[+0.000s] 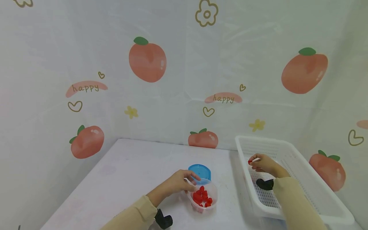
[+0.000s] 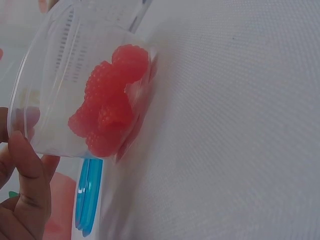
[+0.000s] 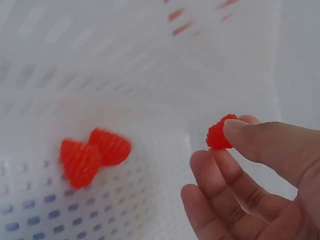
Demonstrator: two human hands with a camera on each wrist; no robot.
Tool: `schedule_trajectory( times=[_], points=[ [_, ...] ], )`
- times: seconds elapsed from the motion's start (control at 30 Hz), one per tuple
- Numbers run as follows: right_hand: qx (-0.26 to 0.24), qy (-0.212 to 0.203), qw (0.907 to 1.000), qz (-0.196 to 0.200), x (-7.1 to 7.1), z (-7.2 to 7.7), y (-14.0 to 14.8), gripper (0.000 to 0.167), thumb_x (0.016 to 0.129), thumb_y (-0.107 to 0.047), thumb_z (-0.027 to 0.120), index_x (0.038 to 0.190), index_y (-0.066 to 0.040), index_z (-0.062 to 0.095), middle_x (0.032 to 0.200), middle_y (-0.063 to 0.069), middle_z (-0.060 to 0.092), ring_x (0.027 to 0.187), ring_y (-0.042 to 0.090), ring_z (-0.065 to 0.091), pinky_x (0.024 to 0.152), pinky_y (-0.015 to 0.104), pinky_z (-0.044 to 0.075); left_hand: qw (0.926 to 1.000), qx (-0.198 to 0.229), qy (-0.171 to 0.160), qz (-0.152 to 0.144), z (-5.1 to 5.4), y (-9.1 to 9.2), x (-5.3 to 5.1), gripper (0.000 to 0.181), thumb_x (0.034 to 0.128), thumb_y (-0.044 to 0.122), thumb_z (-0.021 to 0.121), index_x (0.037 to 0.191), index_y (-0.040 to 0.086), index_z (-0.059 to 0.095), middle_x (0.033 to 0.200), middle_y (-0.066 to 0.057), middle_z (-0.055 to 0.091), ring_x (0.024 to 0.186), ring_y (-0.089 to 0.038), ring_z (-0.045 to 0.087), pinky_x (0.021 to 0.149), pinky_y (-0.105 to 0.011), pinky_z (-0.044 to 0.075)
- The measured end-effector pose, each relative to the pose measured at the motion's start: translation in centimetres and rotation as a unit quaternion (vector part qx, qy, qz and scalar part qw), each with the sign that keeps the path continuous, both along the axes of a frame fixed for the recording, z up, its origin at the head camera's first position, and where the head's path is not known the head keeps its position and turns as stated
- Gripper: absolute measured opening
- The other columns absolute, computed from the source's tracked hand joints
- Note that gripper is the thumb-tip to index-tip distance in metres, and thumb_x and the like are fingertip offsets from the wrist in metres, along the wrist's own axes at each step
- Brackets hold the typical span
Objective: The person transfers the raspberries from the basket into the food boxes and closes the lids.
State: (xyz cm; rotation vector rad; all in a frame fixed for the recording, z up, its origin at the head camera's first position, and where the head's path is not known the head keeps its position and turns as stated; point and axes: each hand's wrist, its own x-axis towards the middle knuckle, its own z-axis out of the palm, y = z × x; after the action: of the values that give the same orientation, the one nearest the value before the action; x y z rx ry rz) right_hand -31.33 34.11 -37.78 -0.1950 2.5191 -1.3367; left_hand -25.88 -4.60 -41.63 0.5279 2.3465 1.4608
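Note:
My left hand (image 1: 179,183) pinches the rim of a clear round plastic tub (image 1: 213,191) on the table. Several red raspberries (image 2: 107,107) lie heaped at the bottom of this tub. Between thumb and fingers, my right hand (image 1: 265,164) holds a single raspberry (image 3: 219,134), raised inside a white perforated basket (image 1: 299,154). Two more raspberries (image 3: 80,162) lie against each other on the basket's floor in the right wrist view. They cannot be made out in the head view.
Just behind the tub lies a blue lid (image 1: 199,171). The basket's tall side wall (image 1: 246,185) stands between the tub and my right hand. A fruit-printed cloth (image 1: 172,121) hangs behind the white table (image 1: 138,166).

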Motion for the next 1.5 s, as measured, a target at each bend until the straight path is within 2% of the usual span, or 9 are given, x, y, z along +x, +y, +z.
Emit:
schedule_trajectory(
  times=[0.13,0.37,0.5,0.73,0.83,0.97,1.13,1.3,1.5],
  points=[
    [-0.029,0.027,0.9992,-0.006,0.0,1.0,-0.2,0.031,0.096,-0.009,0.057,0.115,0.013,0.046,0.105,0.009,0.065,0.088,0.014,0.062,0.077,0.025,0.054,1.0000,-0.004,0.001,0.001,0.0,0.0,0.0,0.030,0.0781,0.008,0.078,0.106,0.015,0.070,0.094,-0.003,0.063,0.078,-0.018,0.059,0.061,-0.029,0.055],
    [-0.101,0.083,0.9909,-0.033,0.3,3.0,-1.1,0.033,0.098,-0.014,0.056,0.118,0.010,0.045,0.097,-0.010,0.061,0.088,0.002,0.061,0.079,0.017,0.053,1.0000,-0.004,0.000,0.002,0.1,0.1,0.1,0.029,0.0783,0.008,0.078,0.105,0.017,0.070,0.095,-0.003,0.062,0.079,-0.018,0.059,0.062,-0.030,0.056],
    [-0.170,0.109,0.9787,-0.035,0.8,4.2,-1.9,0.023,0.099,-0.012,0.054,0.114,0.004,0.047,0.095,-0.015,0.061,0.085,0.000,0.062,0.080,0.015,0.053,1.0000,-0.003,-0.002,0.003,0.1,0.1,0.1,0.029,0.0786,0.008,0.078,0.105,0.017,0.070,0.095,-0.003,0.062,0.079,-0.018,0.059,0.063,-0.030,0.056],
    [-0.293,0.111,0.9497,-0.005,2.1,5.6,-3.4,0.010,0.098,-0.006,0.053,0.108,-0.011,0.053,0.099,-0.009,0.063,0.090,0.004,0.064,0.083,0.015,0.052,1.0000,0.006,-0.002,-0.002,0.3,0.1,0.3,0.029,0.0788,0.007,0.077,0.106,0.013,0.070,0.094,-0.005,0.063,0.070,-0.016,0.060,0.060,-0.027,0.055],
    [-0.326,0.121,0.9374,0.016,2.6,6.1,-4.2,0.013,0.098,-0.002,0.051,0.107,-0.012,0.055,0.100,-0.006,0.063,0.091,0.006,0.064,0.085,0.017,0.052,0.9999,0.009,-0.003,-0.005,0.3,0.1,0.3,0.029,0.0788,0.007,0.077,0.107,0.011,0.070,0.094,-0.006,0.063,0.067,-0.015,0.060,0.060,-0.027,0.054],
    [-0.342,0.140,0.9285,0.034,3.4,6.5,-5.6,0.016,0.098,-0.001,0.050,0.106,-0.014,0.056,0.100,-0.004,0.063,0.091,0.008,0.064,0.085,0.017,0.052,1.0000,0.007,-0.005,-0.001,0.4,0.0,0.4,0.029,0.0788,0.007,0.077,0.107,0.013,0.070,0.094,-0.005,0.062,0.068,-0.016,0.060,0.060,-0.027,0.055],
    [-0.327,0.162,0.9293,0.056,4.6,6.7,-7.4,0.016,0.098,0.000,0.050,0.106,-0.013,0.056,0.101,-0.004,0.062,0.090,0.007,0.064,0.086,0.018,0.052,1.0000,0.004,-0.006,0.002,0.4,0.0,0.4,0.030,0.0788,0.008,0.078,0.107,0.013,0.070,0.094,-0.004,0.062,0.069,-0.016,0.060,0.060,-0.027,0.055],
    [-0.317,0.162,0.9307,0.084,5.6,6.0,-8.9,0.017,0.097,0.001,0.051,0.106,-0.012,0.055,0.101,-0.005,0.062,0.090,0.006,0.064,0.087,0.019,0.052,1.0000,0.007,-0.005,-0.002,0.3,0.0,0.4,0.030,0.0790,0.007,0.077,0.108,0.011,0.069,0.095,-0.005,0.062,0.068,-0.015,0.060,0.060,-0.027,0.054],
    [-0.263,0.168,0.9467,0.081,6.7,5.0,-10.4,0.014,0.097,-0.003,0.053,0.108,-0.012,0.054,0.103,-0.006,0.062,0.092,0.007,0.065,0.086,0.019,0.053,1.0000,0.006,-0.002,-0.001,0.3,-0.1,0.4,0.030,0.0788,0.006,0.077,0.108,0.012,0.070,0.095,-0.005,0.063,0.071,-0.016,0.060,0.061,-0.028,0.055]
  ],
)
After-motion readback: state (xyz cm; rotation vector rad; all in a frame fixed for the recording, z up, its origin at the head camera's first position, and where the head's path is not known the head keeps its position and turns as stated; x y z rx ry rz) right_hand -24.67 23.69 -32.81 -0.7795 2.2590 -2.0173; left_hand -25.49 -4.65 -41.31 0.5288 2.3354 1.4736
